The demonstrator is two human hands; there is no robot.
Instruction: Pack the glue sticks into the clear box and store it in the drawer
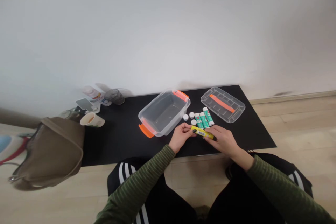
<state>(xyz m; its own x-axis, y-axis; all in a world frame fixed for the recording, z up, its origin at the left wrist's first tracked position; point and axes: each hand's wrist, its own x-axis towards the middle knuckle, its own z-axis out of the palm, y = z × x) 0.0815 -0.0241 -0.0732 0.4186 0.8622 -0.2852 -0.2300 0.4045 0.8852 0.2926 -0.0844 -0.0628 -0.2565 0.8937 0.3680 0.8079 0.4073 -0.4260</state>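
Observation:
Between both hands I hold a yellow glue stick over the front of the black table. My left hand pinches its left end, where a small black part shows. Closed around its right end is my right hand. Just beyond lie several green-and-white glue sticks, side by side. Three white caps stand to their left. A clear plastic box with orange latches sits open left of the caps. Its clear lid, with an orange handle, lies to the right.
On the table's left side are a paper cup, a dark glass, a white bottle and a white device with a grey panel. A brown bag is at the left end. Behind rises a white wall.

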